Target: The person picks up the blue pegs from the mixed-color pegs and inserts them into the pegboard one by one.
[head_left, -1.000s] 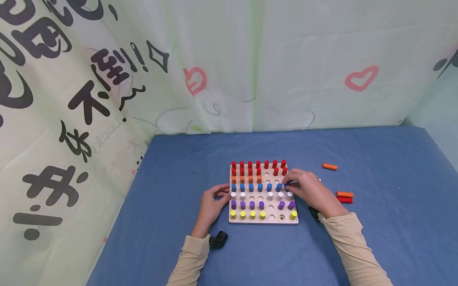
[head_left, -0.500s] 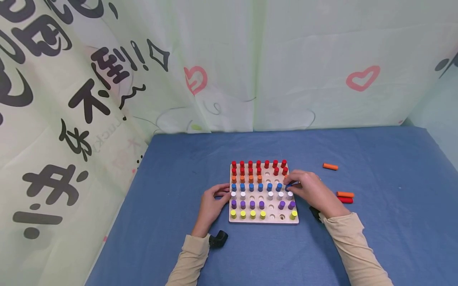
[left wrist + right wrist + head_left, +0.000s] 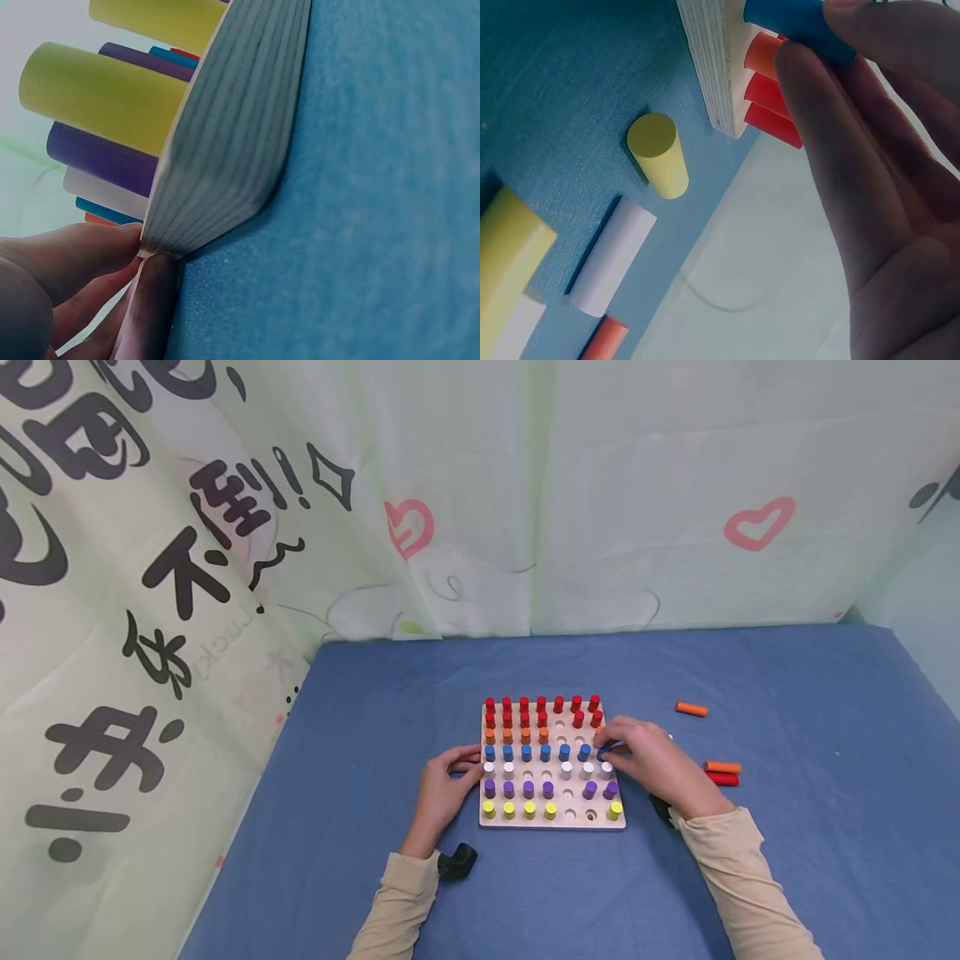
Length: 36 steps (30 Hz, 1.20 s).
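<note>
A wooden pegboard lies on the blue cloth, with upright pegs in rows of red, orange, blue, white, purple and yellow. At the right end of the blue row, my right hand pinches a blue peg between thumb and fingers. An orange peg stands beside it in the right wrist view. My left hand touches the board's left edge, thumb and fingers pressed at the side near the corner in the left wrist view. The right hand covers part of the board's right edge.
Right of the board lie two orange pegs and a red peg. In the right wrist view, a yellow peg and a white peg are on the cloth. Several board holes hold no peg. A printed curtain hangs behind.
My right fingertips have shifted very slightly at the blue peg. The left hand and the board have stayed in place.
</note>
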Motion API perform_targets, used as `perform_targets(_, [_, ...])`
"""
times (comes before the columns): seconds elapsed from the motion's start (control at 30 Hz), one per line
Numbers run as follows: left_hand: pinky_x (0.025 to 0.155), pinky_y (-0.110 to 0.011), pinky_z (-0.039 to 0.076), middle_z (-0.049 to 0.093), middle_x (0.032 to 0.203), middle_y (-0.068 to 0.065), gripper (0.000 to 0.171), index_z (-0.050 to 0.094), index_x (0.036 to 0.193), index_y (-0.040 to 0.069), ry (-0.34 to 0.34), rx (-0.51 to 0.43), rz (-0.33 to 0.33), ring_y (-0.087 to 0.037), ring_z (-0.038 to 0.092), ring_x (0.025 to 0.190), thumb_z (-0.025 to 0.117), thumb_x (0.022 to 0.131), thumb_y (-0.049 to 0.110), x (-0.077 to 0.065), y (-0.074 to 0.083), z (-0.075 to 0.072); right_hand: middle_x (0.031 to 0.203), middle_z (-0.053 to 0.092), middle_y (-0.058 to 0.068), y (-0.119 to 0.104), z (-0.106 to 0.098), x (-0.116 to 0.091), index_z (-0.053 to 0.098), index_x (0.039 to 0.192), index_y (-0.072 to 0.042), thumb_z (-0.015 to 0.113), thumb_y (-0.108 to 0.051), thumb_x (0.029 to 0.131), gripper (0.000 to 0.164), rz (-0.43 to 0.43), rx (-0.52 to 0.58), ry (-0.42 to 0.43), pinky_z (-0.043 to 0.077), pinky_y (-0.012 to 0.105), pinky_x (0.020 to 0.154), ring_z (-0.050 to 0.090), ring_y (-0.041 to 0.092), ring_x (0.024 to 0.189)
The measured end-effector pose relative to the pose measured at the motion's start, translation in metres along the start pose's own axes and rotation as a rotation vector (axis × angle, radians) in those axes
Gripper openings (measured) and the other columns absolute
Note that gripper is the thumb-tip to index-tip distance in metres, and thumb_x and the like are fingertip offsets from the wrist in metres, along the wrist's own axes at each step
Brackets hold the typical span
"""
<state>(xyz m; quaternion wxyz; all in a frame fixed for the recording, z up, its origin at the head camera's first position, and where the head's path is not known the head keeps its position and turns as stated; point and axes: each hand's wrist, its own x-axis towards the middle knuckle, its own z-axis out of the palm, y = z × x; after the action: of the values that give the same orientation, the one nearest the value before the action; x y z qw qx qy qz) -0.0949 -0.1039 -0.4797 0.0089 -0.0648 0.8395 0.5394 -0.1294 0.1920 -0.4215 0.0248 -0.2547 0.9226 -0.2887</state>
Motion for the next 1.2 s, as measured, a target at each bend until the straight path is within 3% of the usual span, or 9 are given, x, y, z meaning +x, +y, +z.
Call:
perform_targets(0.7, [0.091, -0.039, 0.055, 0.071, 0.110, -0.008, 0.031, 0.069, 0.122, 0.009, 0.027, 0.015, 0.015, -0.020, 0.069, 0.095, 0.071, 0.092, 0.015, 0.001, 0.008, -0.005, 0.104, 0.066, 0.008, -0.014, -0.011, -0.006, 0.069, 0.108, -0.006, 0.077, -0.006, 0.085, 0.024, -0.022, -0.099, 0.064, 0.056, 0.043, 0.081, 0.065, 0.025, 0.095])
perform_targets(0.9, [0.092, -0.043, 0.054, 0.072, 0.111, -0.008, 0.030, 0.070, 0.121, 0.009, 0.065, 0.025, 0.046, -0.022, 0.068, 0.096, 0.072, 0.091, 0.014, 0.002, 0.016, -0.012, 0.111, 0.065, 0.012, -0.020, -0.013, -0.005, 0.067, 0.114, -0.005, 0.077, -0.009, 0.086, 0.030, -0.014, -0.126, 0.058, 0.056, 0.046, 0.084, 0.063, 0.027, 0.101])
perform_targets(1.2, [0.086, -0.038, 0.058, 0.067, 0.119, -0.006, 0.034, 0.068, 0.125, 0.013, 0.100, 0.093, 0.110, -0.022, 0.067, 0.104, 0.073, 0.091, 0.014, 0.000, 0.032, -0.016, 0.127, 0.056, 0.015, -0.028, -0.014, -0.009, 0.059, 0.130, -0.003, 0.076, -0.020, 0.089, 0.048, -0.003, -0.139, 0.039, 0.052, 0.051, 0.093, 0.054, 0.031, 0.116])
